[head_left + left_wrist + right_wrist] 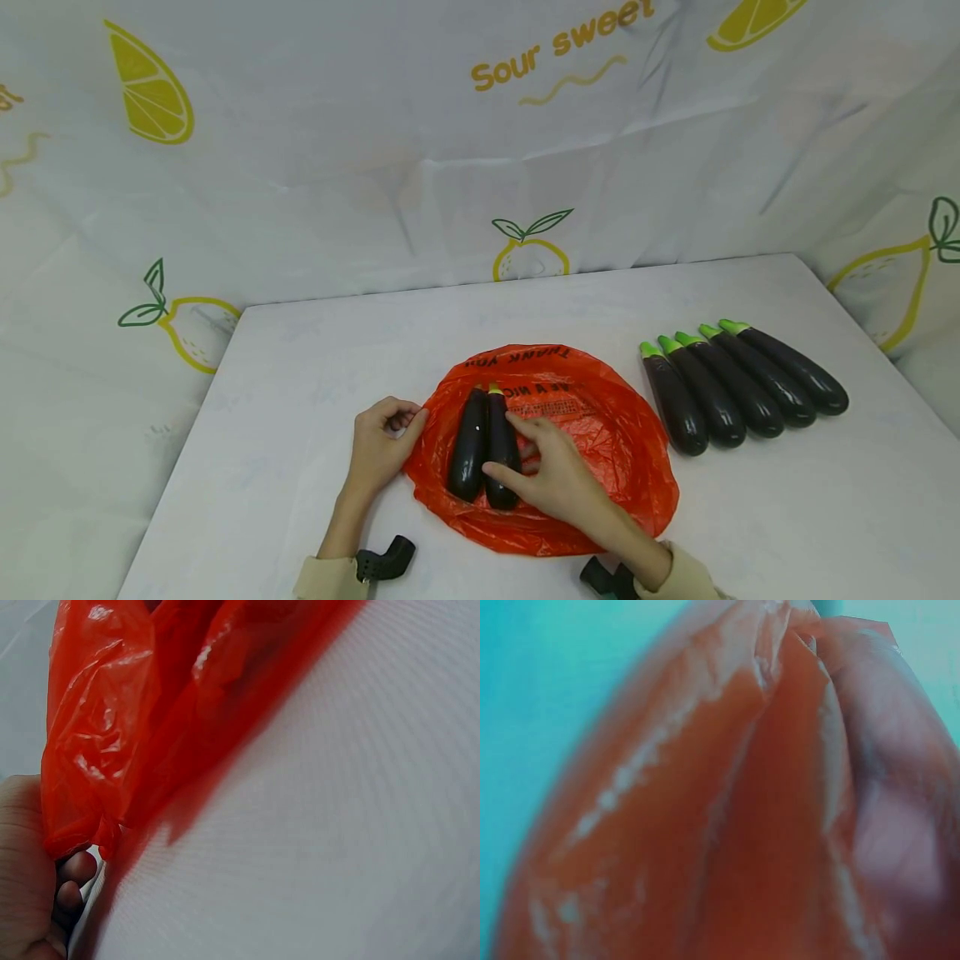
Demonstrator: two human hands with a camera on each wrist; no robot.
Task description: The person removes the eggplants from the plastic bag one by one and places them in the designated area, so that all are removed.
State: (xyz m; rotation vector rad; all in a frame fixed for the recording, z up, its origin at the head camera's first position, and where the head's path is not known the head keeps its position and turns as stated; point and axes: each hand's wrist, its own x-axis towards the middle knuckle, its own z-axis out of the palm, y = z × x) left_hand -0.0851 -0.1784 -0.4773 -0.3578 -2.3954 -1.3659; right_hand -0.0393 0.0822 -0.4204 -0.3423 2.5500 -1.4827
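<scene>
A red plastic bag lies spread open on the table, with two dark eggplants inside it side by side, the left one and the right one. My left hand pinches the bag's left rim between thumb and fingers; in the left wrist view the red film hangs from that grip. My right hand reaches over the bag and grips the right eggplant, thumb on its near part and forefinger at its right side. The right wrist view is blurred, showing mostly red film and part of the hand.
Several more eggplants with green stem ends lie in a slanted row right of the bag. The white table ends at a lemon-print cloth behind. A dark wrist-mounted device sits at the left cuff, another at the right.
</scene>
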